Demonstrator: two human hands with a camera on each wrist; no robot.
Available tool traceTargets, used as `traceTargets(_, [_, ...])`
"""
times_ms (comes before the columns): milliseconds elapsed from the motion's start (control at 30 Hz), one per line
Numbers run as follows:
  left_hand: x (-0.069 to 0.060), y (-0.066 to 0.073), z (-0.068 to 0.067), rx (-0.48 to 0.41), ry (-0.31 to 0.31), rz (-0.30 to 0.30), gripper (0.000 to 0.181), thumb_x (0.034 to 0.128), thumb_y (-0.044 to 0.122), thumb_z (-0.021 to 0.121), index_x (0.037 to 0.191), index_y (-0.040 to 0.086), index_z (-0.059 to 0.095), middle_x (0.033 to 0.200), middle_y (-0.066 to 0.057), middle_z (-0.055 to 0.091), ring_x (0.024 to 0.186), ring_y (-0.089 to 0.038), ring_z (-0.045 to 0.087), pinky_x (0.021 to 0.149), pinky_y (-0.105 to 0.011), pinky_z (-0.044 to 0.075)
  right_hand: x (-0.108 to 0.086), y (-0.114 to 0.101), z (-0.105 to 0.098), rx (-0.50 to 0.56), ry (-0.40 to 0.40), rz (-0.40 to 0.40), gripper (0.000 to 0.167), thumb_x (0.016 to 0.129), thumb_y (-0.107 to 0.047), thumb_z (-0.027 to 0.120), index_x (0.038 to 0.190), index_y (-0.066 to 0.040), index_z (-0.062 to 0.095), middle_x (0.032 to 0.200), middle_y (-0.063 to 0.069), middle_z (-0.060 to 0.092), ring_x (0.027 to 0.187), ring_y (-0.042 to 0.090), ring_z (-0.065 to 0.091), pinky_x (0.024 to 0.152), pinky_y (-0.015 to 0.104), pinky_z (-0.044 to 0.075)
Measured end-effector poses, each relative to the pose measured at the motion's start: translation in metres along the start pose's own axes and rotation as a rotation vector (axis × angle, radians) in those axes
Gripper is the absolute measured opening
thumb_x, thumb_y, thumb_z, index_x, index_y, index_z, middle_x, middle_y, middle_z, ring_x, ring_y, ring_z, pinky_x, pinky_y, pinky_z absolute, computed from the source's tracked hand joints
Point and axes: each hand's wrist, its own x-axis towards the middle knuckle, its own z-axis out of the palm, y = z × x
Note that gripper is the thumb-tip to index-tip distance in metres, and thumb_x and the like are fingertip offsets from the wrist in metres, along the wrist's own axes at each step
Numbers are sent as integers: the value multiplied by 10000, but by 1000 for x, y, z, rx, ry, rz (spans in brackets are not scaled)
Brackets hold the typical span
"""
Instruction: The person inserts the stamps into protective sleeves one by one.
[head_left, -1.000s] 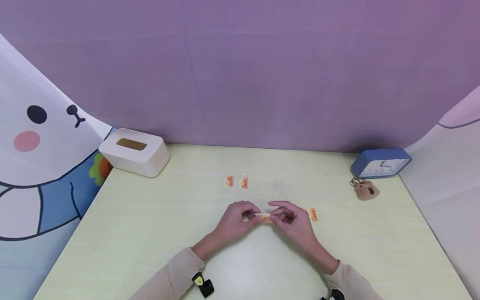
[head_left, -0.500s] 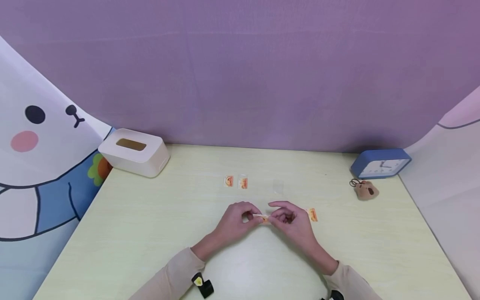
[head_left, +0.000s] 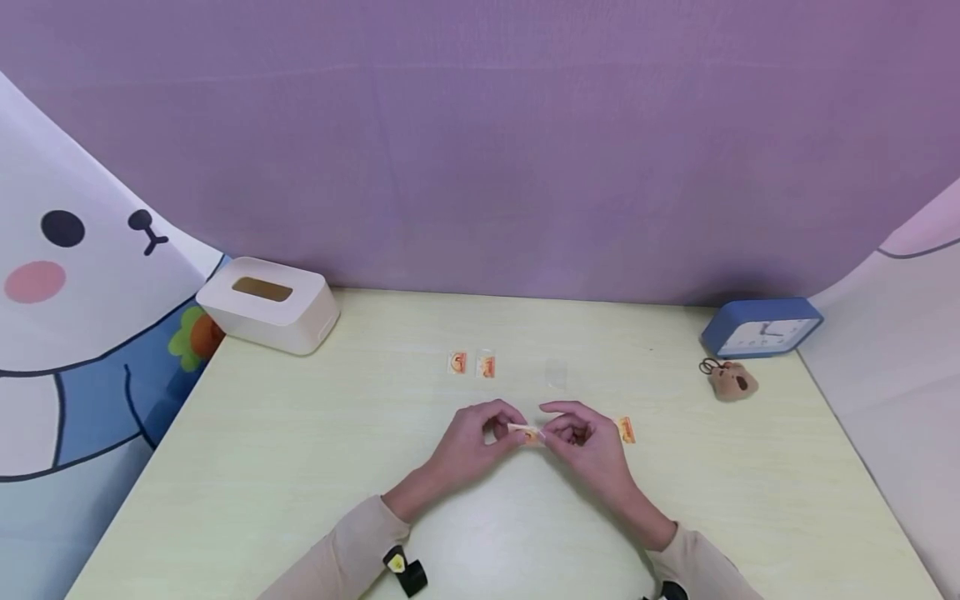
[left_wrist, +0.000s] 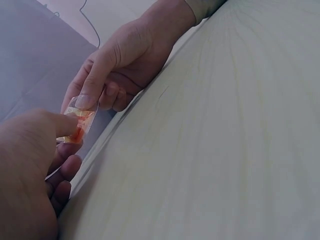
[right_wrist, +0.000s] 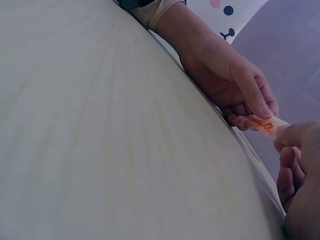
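Between both hands, just above the table, is a small clear plastic packet (head_left: 531,436) with orange and yellow print. My left hand (head_left: 471,440) pinches one side of it with thumb and fingers. Opposite, my right hand (head_left: 592,448) pinches the other side, its index finger raised in the head view. In the left wrist view the packet (left_wrist: 85,124) shows a clear edge under the right thumb. From the right wrist the packet (right_wrist: 264,125) looks slanted, partly covered by fingertips. An orange printed piece (head_left: 626,429) lies beside the right hand, partly hidden by it.
Beyond the hands lie two orange printed pieces, a left one (head_left: 457,362) and a right one (head_left: 487,365), and a faint clear sleeve (head_left: 557,373). A white tissue box (head_left: 262,307) stands back left. A blue clock (head_left: 763,327) and brown plush keychain (head_left: 733,382) are at right.
Both hands stay almost in place, still pinching the packet. The packet's tilt shifts slightly between the fingers, and the right fingertips move a little. Nothing else on the table has moved.
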Motion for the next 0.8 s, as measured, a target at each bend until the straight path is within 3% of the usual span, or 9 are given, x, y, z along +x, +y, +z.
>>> traceTargets(300, [0, -2, 1, -63, 37, -15, 181, 1022, 112, 810, 1195, 95, 758, 960, 51, 717, 864, -95, 650, 785, -254, 538, 1, 2, 0, 2, 35, 7, 305, 936, 119, 803, 1224, 24, 779, 914, 98, 803, 716, 76, 644, 633, 179, 527])
traceTargets(600, [0, -1, 1, -98, 88, -34, 112, 1013, 78, 801, 1113, 108, 762, 927, 44, 727, 849, -101, 655, 786, -250, 527, 1, 0, 0, 36, 53, 30, 175, 1044, 10, 740, 1211, 12, 789, 802, 184, 689, 637, 94, 578, 574, 205, 494])
traceTargets(800, [1, -3, 2, -107, 116, -38, 82, 1008, 103, 816, 1060, 102, 752, 920, 15, 747, 832, -98, 646, 766, -241, 516, 0, 2, 1, 29, 39, 22, 175, 987, 6, 816, 1158, -25, 797, 933, 126, 763, 715, 91, 628, 630, 191, 518])
